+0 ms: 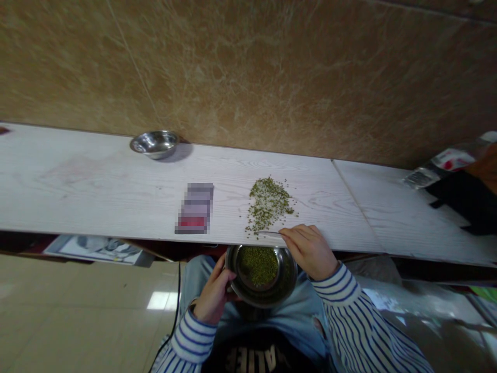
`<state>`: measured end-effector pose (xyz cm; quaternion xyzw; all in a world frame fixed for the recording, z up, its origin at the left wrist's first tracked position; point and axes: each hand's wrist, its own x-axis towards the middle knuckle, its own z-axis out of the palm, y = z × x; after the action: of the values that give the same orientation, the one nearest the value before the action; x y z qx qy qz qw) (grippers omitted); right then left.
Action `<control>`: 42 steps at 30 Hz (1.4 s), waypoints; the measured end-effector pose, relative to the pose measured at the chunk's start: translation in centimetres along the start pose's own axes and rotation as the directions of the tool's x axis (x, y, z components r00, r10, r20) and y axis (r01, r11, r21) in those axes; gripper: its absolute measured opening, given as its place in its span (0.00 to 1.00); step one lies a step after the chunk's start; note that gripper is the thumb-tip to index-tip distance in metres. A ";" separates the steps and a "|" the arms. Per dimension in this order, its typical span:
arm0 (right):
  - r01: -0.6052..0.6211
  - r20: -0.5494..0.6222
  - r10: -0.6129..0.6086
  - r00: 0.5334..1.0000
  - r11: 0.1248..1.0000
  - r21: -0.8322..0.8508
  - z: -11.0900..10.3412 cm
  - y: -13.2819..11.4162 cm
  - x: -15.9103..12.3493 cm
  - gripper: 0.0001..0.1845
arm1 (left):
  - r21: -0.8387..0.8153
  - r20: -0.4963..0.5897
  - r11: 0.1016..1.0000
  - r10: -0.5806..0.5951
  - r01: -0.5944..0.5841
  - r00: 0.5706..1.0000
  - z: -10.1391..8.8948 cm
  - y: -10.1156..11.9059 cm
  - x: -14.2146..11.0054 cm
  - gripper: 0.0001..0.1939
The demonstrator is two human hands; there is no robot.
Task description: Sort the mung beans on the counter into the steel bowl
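Observation:
My left hand grips the left rim of a steel bowl, held over my lap against the table's front edge. Small green beans, which look like mung beans, cover the bowl's bottom. On the tabletop just beyond the bowl lies a loose spread of the same green beans. My right hand is closed on a thin, shiny metal tool pointing left, its tip at the near side of the spread. The tool's exact kind is unclear.
On the narrow white table, a second steel bowl stands near the wall. A blurred-out phone-like rectangle lies left of the beans. At far right are a clear plastic bottle and a black item.

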<state>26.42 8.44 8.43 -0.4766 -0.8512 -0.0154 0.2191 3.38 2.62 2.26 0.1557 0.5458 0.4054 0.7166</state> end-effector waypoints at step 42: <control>-0.033 -0.004 0.033 0.999 0.997 -0.064 0.7 -2.0 1.3 0.12 | -0.030 -0.041 0.999 0.033 -0.035 0.999 -1.0 0.5 -0.4 0.36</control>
<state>23.97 8.57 8.64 -0.4974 -0.8420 -0.0400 0.2051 2.26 2.46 2.48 0.1457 0.5510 0.4290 0.7009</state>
